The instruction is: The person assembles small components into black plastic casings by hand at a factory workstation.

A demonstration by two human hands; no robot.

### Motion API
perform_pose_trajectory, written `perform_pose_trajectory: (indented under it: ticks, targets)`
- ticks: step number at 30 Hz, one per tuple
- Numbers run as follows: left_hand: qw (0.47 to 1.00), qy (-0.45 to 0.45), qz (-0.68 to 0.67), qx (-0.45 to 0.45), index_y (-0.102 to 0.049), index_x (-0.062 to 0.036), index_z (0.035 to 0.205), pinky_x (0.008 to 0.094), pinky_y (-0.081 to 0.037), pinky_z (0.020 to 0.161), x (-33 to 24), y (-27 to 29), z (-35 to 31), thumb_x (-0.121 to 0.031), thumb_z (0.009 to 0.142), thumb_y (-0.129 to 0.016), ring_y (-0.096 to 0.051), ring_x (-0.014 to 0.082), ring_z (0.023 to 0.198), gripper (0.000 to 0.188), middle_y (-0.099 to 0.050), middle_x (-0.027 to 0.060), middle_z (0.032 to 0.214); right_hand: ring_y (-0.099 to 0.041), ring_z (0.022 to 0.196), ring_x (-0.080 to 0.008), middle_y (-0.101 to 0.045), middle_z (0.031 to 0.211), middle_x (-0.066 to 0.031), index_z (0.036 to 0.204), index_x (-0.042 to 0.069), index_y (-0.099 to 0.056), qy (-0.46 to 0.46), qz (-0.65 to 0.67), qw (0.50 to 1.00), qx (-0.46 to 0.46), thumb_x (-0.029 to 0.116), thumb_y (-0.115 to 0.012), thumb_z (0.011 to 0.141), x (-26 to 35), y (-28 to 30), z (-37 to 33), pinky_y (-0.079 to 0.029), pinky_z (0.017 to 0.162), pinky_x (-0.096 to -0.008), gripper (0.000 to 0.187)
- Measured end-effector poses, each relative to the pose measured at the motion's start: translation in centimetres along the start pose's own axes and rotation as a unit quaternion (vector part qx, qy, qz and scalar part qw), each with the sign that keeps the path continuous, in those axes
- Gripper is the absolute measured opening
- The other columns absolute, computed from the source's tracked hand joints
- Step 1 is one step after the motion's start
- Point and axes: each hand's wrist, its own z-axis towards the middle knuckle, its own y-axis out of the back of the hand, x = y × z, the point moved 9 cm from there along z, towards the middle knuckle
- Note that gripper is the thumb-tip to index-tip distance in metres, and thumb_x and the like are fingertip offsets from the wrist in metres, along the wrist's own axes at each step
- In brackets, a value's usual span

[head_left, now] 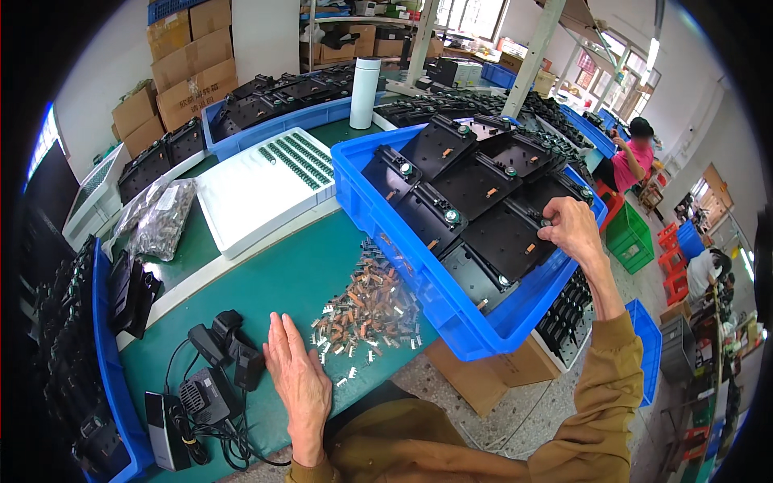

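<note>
My left hand (298,378) lies flat on the green work mat (266,282), fingers stretched out and holding nothing. Close to its fingertips spreads a pile of small orange-brown and white electronic parts with metal pins (362,302). On the right, my right hand (573,229) is closed in a pinch over a blue plastic bin (471,322). Its fingertips are at the corner of a black plastic housing (507,233); whatever they pinch is hidden. Several such housings fill the bin, many with a round silvery piece at a corner and a small orange part.
Left of my left hand sit a black corded device (208,394) and tangled cables. Behind the pile lies a white foam tray (258,193) with rows of small green parts. A white bottle (365,92) stands farther back. Another person in pink (632,165) sits at the far right.
</note>
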Motion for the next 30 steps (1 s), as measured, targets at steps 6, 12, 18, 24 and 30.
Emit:
perform_pose_trajectory:
  ticks: [6, 12, 18, 24, 30]
  targets:
    - [1.000, -0.010, 0.004, 0.004, -0.029, 0.0048, 0.143, 0.0509, -0.022, 0.113, -0.9, -0.7, 0.4, 0.000, 0.083, -0.056, -0.031, 0.0372, 0.137, 0.066, -0.029, 0.0248, 0.149, -0.067, 0.076, -0.0307, -0.067, 0.076, -0.0137, 0.086, 0.001, -0.066, -0.020, -0.013, 0.999, -0.045, 0.015, -0.075, 0.065, 0.0, 1.4, -0.7, -0.051, 0.067, -0.0402, 0.027]
    - [0.999, 0.025, 0.015, -0.027, -0.037, 0.0022, 0.140, 0.0488, -0.024, 0.112, 1.7, 0.9, 0.4, 0.004, 0.079, -0.054, -0.035, 0.0381, 0.135, 0.063, -0.036, 0.0240, 0.145, -0.064, 0.072, -0.0303, -0.065, 0.075, -0.0128, 0.091, 0.004, -0.064, 0.168, 0.073, 0.979, -0.085, 0.016, -0.072, 0.074, 10.3, 2.1, -1.4, -0.048, 0.064, -0.0389, 0.022]
    - [0.987, -0.072, -0.055, -0.134, -0.046, 0.0085, 0.116, 0.0472, -0.044, 0.089, -0.6, 1.5, 1.4, -0.002, 0.073, -0.051, -0.046, 0.0412, 0.111, 0.045, -0.046, 0.0256, 0.119, -0.068, 0.081, -0.0304, -0.070, 0.093, -0.0194, 0.100, 0.000, -0.067, 0.225, 0.137, 0.951, 0.160, 0.018, -0.072, 0.082, 19.4, 3.7, -6.5, -0.052, 0.076, -0.0348, 0.025]
    - [0.995, -0.005, 0.026, -0.092, -0.047, 0.0029, 0.127, 0.0459, -0.036, 0.100, 0.2, 1.2, -1.5, -0.018, 0.080, -0.053, -0.042, 0.0376, 0.124, 0.052, -0.046, 0.0207, 0.132, -0.067, 0.067, -0.0191, -0.068, 0.075, -0.0155, 0.096, -0.001, -0.066, 0.462, 0.129, 0.829, 0.288, 0.015, -0.073, 0.079, 31.0, -0.6, -9.5, -0.052, 0.062, -0.0313, 0.024]
    - [0.987, -0.016, 0.030, -0.155, -0.049, 0.0022, 0.120, 0.0437, -0.037, 0.094, -0.7, 0.9, -1.0, -0.020, 0.073, -0.058, -0.044, 0.0345, 0.118, 0.053, -0.048, 0.0200, 0.122, -0.066, 0.074, -0.0327, -0.068, 0.081, -0.0172, 0.096, 0.003, -0.066, 0.607, 0.064, 0.748, 0.260, 0.023, -0.068, 0.083, 38.5, -5.3, -10.4, -0.050, 0.067, -0.0397, 0.024]
